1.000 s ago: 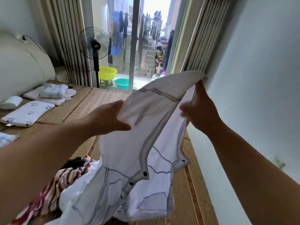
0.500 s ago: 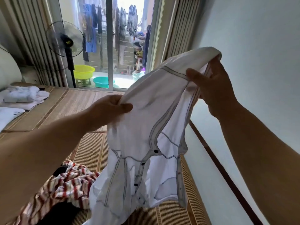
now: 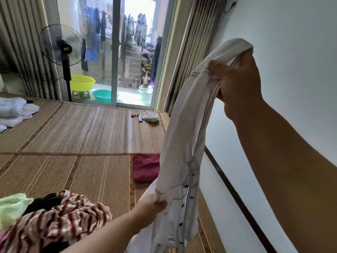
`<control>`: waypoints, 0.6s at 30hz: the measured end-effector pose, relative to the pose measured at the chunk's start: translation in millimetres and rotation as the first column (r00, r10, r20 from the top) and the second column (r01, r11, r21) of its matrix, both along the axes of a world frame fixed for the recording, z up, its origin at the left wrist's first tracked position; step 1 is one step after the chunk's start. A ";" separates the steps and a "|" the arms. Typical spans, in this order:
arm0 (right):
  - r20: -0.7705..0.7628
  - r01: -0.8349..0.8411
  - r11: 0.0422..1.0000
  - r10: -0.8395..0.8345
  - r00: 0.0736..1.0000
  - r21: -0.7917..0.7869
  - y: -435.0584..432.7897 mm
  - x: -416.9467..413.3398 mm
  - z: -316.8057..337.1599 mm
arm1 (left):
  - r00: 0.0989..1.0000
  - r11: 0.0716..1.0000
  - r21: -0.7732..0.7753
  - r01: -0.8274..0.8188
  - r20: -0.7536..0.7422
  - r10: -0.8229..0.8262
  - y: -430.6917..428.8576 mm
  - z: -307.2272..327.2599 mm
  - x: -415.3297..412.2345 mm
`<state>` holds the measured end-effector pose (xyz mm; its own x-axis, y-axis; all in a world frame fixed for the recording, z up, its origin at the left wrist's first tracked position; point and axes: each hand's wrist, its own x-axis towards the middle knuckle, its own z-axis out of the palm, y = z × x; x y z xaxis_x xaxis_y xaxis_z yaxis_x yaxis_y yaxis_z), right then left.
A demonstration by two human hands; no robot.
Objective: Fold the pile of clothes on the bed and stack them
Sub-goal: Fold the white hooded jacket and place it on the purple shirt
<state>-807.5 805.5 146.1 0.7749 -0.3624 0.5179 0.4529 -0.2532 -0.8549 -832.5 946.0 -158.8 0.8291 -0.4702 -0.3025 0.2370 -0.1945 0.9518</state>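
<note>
The right grip (image 3: pixel 237 84) was clenched on the top of the white shirt (image 3: pixel 182 143), held high beside the wall (image 3: pixel 291 42), with the cloth bunched over it. The left grip (image 3: pixel 152 207) pinched the shirt's edge low down, near the button row. The shirt hung in the air as a narrow, twisted strip over the right side of the bed (image 3: pixel 82 132), its tail trailing out of view at the bottom. The step in hand looked like straightening it for a fold. To do that well, the two grips would likely need to find matching points, shoulder seams or hem corners, and draw apart until the cloth hung flat before it was laid down; folding it while roped would set creases. The wall stood close on the right, so spreading had room only leftward. The middle of the bed lay open. A folded maroon cloth (image 3: pixel 145 167) lay just left of the shirt, so a lay-down there would have to miss it. The unfolded pile (image 3: pixel 54 220) sat near the left forearm, folded whites (image 3: pixel 14 110) at the far left edge, and small items (image 3: pixel 145 116) at the far edge.
</note>
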 end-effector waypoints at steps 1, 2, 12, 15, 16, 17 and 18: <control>0.005 0.005 1.000 -0.005 1.000 -0.007 -1.1 -0.3 0.6 | 0.994 0.996 -0.090 0.024 -0.106 -0.034 3.4 4.9 0.8; 0.004 0.013 1.000 -0.013 1.000 -0.015 -2.8 -0.6 -0.5 | 0.973 0.983 -0.182 0.037 -0.218 -0.077 8.8 9.9 2.6; -0.106 0.140 0.990 -0.136 0.985 0.033 -33.0 29.2 -61.5 | 0.819 0.916 -0.357 0.184 -0.460 -0.343 52.0 34.7 13.9; -0.172 0.150 0.988 -0.153 0.973 -0.031 -43.5 46.5 -101.8 | 0.863 0.990 -0.124 0.071 -0.491 -0.123 47.0 14.2 24.6; -0.199 0.143 0.989 -0.148 0.969 -0.041 -47.1 52.1 -117.7 | 0.878 1.000 -0.030 0.004 -0.479 -0.017 43.2 4.8 27.7; -0.234 0.136 0.990 -0.144 0.961 -0.049 -50.9 59.1 -136.2 | 0.894 0.996 0.065 -0.062 -0.440 0.084 38.6 -8.1 32.0; -0.270 0.133 0.989 -0.144 0.952 -0.057 -55.2 65.5 -154.4 | 0.917 0.981 0.161 -0.110 -0.364 0.162 34.2 -21.9 37.1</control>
<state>-742.0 750.3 -8.3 0.8320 -0.4605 0.3094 0.1621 -0.3316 -0.9294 -795.4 980.2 -180.7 0.6962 -0.2941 -0.6548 0.6032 -0.2549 0.7558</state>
